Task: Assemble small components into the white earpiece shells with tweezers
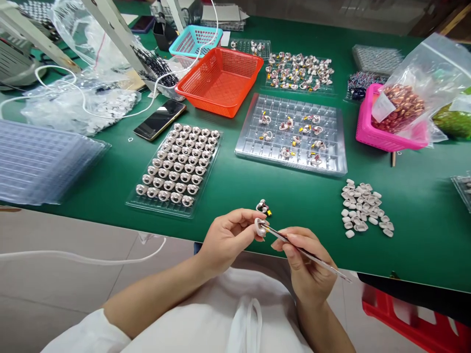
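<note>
Shell [258, 225]: held just above the near edge of the bench [305, 201], in front of the wearer's body, opening turned toward the right hand.

Left hand [226, 240]: thumb and forefinger pinch the shell between their tips; remaining fingers curl loosely behind.

Right hand [312, 260]: thumb and forefinger close on the tweezers [276, 235], pen-fashion; other fingers folded. The 2 tips meet the shell's opening. Whether they grip anything inside cannot be told.

Step in hand, by judgement: fitting or adjusting small contents within 1 shell. The next move appears to call for a steady left pinch and slight, controlled travel of the tips, without scraping the rim.

Surroundings, taken from the shell: at 12 o'clock, near, 1 loose part [262, 208] with a yellow piece. At 10 o'clock, a clear tray [159, 208] of shells in rows. At 1 o'clock, a grey tray [250, 138], sparsely filled with wired parts. At 3 o'clock, well apart, a pile of caps [362, 208].
</note>
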A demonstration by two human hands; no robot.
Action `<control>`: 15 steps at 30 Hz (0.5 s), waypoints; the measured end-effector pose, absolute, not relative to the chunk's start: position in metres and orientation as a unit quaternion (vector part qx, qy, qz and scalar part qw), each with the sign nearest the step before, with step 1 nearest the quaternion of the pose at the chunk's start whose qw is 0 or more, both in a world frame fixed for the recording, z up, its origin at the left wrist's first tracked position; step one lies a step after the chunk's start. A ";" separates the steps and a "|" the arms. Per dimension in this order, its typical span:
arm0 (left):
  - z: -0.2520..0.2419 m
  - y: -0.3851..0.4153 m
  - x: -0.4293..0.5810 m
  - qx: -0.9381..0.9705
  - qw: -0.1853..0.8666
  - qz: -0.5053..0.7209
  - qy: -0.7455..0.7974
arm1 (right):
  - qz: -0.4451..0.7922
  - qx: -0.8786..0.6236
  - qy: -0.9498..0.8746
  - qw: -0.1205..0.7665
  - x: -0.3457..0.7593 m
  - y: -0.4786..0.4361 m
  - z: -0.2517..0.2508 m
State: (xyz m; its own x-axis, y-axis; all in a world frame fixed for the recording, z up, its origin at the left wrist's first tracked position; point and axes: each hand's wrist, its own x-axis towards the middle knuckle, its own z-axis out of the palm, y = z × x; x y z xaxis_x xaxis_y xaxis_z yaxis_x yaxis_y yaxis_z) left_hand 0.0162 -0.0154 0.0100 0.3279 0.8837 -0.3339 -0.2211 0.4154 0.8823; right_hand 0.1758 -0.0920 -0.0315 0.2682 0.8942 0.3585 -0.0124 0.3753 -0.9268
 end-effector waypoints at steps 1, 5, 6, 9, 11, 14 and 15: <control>0.010 -0.015 0.016 0.379 0.722 0.383 0.434 | 0.348 -0.439 -0.497 0.664 0.175 -0.092 -0.032; 0.008 -0.016 0.016 0.374 0.726 0.377 0.436 | 0.361 -0.433 -0.490 0.664 0.174 -0.092 -0.033; 0.007 -0.015 0.016 0.374 0.727 0.374 0.437 | 0.361 -0.431 -0.491 0.665 0.174 -0.092 -0.033; 0.006 -0.015 0.014 0.378 0.731 0.362 0.438 | 0.359 -0.423 -0.512 0.656 0.178 -0.091 -0.031; 0.006 -0.014 0.013 0.386 0.732 0.353 0.437 | 0.354 -0.415 -0.547 0.634 0.183 -0.090 -0.029; 0.009 -0.013 0.012 0.404 0.723 0.343 0.443 | 0.349 -0.402 -0.594 0.603 0.190 -0.089 -0.026; 0.011 -0.012 0.012 0.411 0.718 0.342 0.447 | 0.350 -0.400 -0.597 0.601 0.191 -0.089 -0.025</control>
